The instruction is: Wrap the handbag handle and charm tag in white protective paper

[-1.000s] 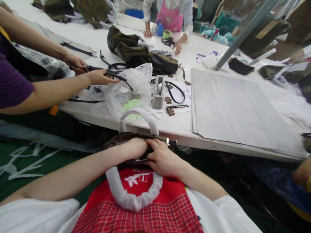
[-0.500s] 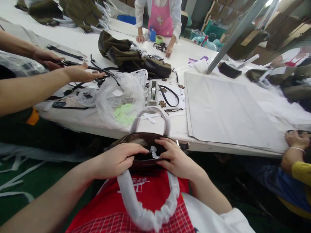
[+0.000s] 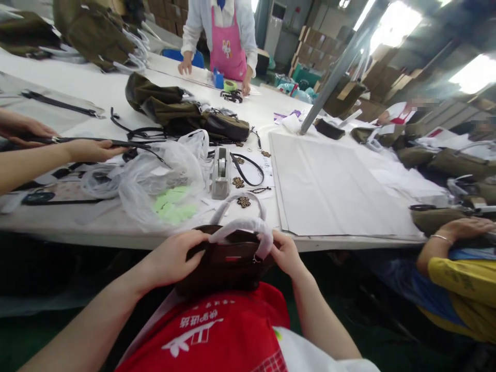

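A dark brown handbag (image 3: 228,268) is held upright against my red apron, at the table's front edge. Its two handles are wrapped in white padding; the near handle (image 3: 240,226) now stands up over the opening. My left hand (image 3: 180,256) grips the bag's upper left side, thumb in front and fingers behind. At the upper right corner my right hand (image 3: 285,252) pinches the edge, its fingertips partly hidden behind the handle. A small red label and a metal ring show on the bag's front. The inside of the bag is mostly hidden.
Beyond the bag, a clear plastic bag (image 3: 163,181), a tape dispenser (image 3: 220,173) and flower-shaped charms (image 3: 243,201) lie on the white table. Grey sheets (image 3: 333,181) lie to the right. A co-worker's hands hold a black strap (image 3: 85,139) at left. A metal pole rises behind.
Both hands have come out of the bag's opening and now hold its upper sides. The near handle has swung from hanging down to standing up. My view has tilted upward.
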Available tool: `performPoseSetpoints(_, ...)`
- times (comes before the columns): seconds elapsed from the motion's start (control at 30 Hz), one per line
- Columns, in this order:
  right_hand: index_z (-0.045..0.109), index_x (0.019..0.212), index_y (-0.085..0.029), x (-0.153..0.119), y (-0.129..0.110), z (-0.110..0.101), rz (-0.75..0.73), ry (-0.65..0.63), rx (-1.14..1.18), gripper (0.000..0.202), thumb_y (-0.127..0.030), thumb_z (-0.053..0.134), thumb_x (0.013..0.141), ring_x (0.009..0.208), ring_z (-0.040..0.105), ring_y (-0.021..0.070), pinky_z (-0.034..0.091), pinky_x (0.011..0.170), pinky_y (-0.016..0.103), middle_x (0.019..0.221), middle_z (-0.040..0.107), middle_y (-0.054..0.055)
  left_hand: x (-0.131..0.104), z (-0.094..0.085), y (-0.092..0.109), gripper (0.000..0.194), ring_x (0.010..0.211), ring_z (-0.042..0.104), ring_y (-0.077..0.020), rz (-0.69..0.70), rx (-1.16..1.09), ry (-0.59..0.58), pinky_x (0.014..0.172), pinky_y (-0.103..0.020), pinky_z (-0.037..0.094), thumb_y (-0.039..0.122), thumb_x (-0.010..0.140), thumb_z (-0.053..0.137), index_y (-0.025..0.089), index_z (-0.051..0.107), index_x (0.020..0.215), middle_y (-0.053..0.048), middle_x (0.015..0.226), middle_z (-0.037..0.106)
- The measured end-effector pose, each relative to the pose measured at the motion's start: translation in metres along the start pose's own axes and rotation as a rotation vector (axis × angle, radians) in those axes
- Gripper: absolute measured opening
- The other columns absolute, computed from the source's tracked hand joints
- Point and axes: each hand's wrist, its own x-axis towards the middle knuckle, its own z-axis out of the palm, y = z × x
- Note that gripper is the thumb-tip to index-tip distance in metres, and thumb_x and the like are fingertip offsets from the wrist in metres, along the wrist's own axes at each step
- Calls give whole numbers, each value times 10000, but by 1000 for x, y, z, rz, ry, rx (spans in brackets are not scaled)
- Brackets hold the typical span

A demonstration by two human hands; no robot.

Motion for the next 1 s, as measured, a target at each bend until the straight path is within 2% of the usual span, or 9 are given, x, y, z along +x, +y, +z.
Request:
performPoseSetpoints(0.13, 721, 862, -214, -3, 6, -5, 2, 141, -52, 188, -308, 562, 898, 897, 647, 210, 497, 834, 339, 919, 711, 64, -2, 6, -2, 253, 887, 629, -224, -27, -9, 30, 846, -323, 487, 232, 795, 476, 206, 692, 926, -55, 923, 697)
performPoseSetpoints(0.23, 721, 837, -212, -4, 10, 1, -23, 157, -100, 238, -330, 532, 920, 916, 643, 214, 497, 845, 339, 936, 704, 75, -2, 12, -8, 283, 946, 626, -241, -22, -51, 53, 888, -339, 482, 268, 751, 566, 217, 700, 995, -59, 1009, 703)
performPoseSetpoints(0.33, 717, 819, -210, -3, 10, 6, -48, 149, -136, 254, -339, 525, 927, 906, 640, 207, 497, 834, 326, 935, 695, 76, 2, 15, -13, 268, 951, 638, -253, -68, -78, 80, 883, -350, 485, 356, 777, 609, 222, 716, 983, -63, 1000, 720)
performPoseSetpoints(0.5, 719, 826, -210, 10, 1, -7, -25, 257, -155, 282, -366, 509, 932, 915, 643, 201, 489, 837, 317, 941, 701, 73, 21, 11, 2, 331, 855, 664, -220, -138, -187, 168, 785, -289, 497, 466, 847, 535, 219, 727, 955, -29, 911, 742)
performPoseSetpoints(0.6, 716, 807, -204, 25, 0, -20, -18, 336, -185, 297, -383, 509, 923, 925, 643, 202, 480, 850, 319, 939, 706, 71, 39, 13, 11, 434, 764, 671, -226, -216, -68, 175, 693, -282, 480, 531, 872, 458, 201, 737, 832, -50, 803, 743)
performPoseSetpoints(0.73, 718, 827, -202, 43, 8, -26, 34, 282, -241, 299, -388, 500, 911, 884, 649, 207, 486, 828, 326, 886, 716, 62, 50, 34, 5, 544, 745, 691, -286, -392, 270, 101, 642, -332, 463, 541, 905, 370, 151, 732, 793, -160, 798, 740)
performPoseSetpoints(0.83, 709, 849, -202, 62, 16, -26, 38, 244, -330, 286, -381, 495, 911, 854, 644, 203, 487, 785, 320, 886, 714, 58, 35, 57, -5, 555, 722, 687, -305, -337, 383, 118, 648, -374, 473, 525, 922, 353, 143, 718, 750, -176, 759, 724)
performPoseSetpoints(0.93, 702, 872, -196, 97, 23, -24, 17, 162, -465, 239, -347, 519, 900, 824, 636, 198, 486, 768, 316, 879, 710, 51, 8, 73, -10, 489, 702, 670, -280, -174, 361, 277, 678, -389, 486, 456, 936, 374, 166, 702, 718, -133, 698, 702)
performPoseSetpoints(1.0, 701, 945, -188, 127, 25, -18, 8, 55, -567, 215, -280, 512, 902, 876, 636, 198, 483, 813, 313, 941, 711, 56, -7, 79, -9, 402, 677, 656, -249, -63, 313, 387, 670, -373, 489, 396, 925, 426, 182, 701, 724, -103, 685, 696)
